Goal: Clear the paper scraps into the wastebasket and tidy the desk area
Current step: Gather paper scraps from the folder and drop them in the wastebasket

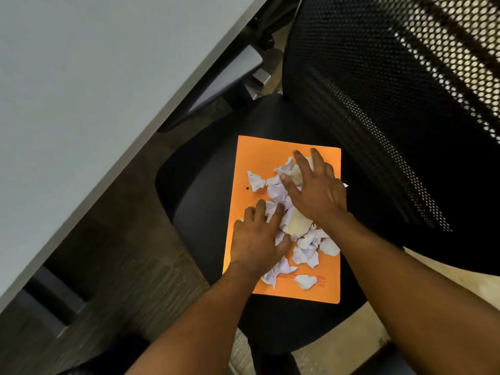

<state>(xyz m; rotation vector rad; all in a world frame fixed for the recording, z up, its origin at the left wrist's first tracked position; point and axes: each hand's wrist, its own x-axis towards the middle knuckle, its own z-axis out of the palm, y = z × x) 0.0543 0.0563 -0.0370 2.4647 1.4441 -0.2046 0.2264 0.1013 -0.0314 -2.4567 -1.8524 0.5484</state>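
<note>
An orange folder (249, 158) lies flat on the black seat of an office chair (205, 196). Several crumpled white paper scraps (305, 253) are heaped on the folder, with a tan scrap (299, 226) among them. My left hand (257, 239) rests palm down on the left side of the heap, fingers spread over the scraps. My right hand (315, 190) hovers over the upper part of the heap, fingers apart and touching the paper. Neither hand has closed on a scrap. No wastebasket is in view.
The grey desk top (89, 98) fills the upper left, its edge running diagonally just left of the chair. The chair's black mesh backrest (392, 90) rises at the right. A grey armrest (224, 79) sits under the desk edge. Dark carpet (130, 266) lies below.
</note>
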